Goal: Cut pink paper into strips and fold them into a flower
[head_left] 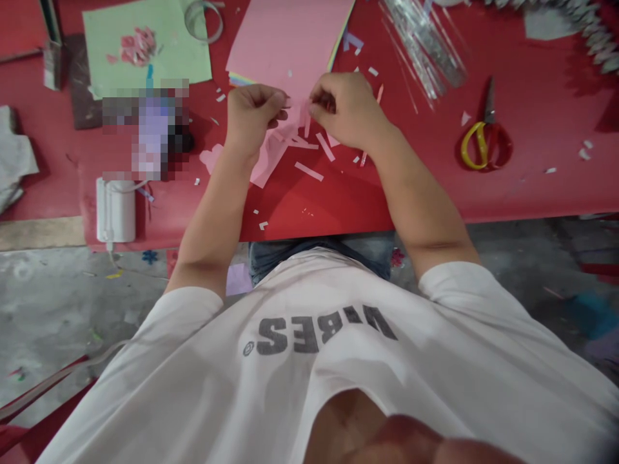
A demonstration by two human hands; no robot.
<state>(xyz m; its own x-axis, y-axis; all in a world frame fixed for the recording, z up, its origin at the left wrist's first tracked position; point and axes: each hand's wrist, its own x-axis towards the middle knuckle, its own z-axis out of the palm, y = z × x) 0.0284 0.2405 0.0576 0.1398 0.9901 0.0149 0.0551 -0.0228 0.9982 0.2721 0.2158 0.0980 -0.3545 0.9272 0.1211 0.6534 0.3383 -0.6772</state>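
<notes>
A hard tug could tear the narrow pink paper strip (307, 120) between the hands; dropped, it could get lost among the loose pink strips (309, 171) on the near side of the red counter (314, 209). It looks thin and pale. The fingers of the right hand (351, 113) seem closed on its far end; those of the left hand (247, 119) are pinched together, on what I cannot tell.

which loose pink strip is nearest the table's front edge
The pink strip lying alone, right of the lower corner of the pink sheet by the left hand; other strips lie farther back.
</notes>
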